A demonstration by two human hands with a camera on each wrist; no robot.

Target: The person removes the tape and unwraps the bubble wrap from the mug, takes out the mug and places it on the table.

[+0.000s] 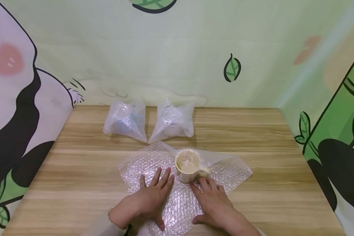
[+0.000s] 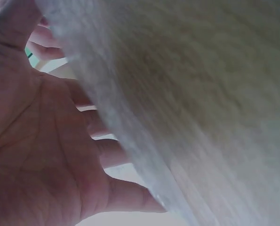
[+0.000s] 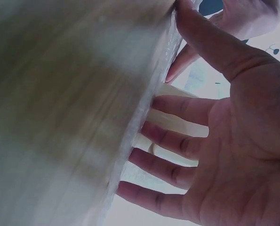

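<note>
A cream mug (image 1: 186,176) stands upright on a sheet of clear bubble wrap (image 1: 183,209), its handle pointing right. My left hand (image 1: 153,198) lies on the wrap to the left of the mug and nearer to me, fingers spread and straight. On the other side, my right hand (image 1: 213,201) rests its fingertips on the wrap just in front of the mug's handle. In the left wrist view the wrap's edge (image 2: 125,146) crosses in front of the fingers. The right wrist view shows straight, parted fingers (image 3: 165,165) with their tips against the wrap.
Two wrapped bundles stand at the back of the wooden table (image 1: 271,196): one with something bluish inside (image 1: 125,121), the other with something whitish (image 1: 174,123). Behind them rises a printed wall (image 1: 194,65), and more printed panels flank the table left and right.
</note>
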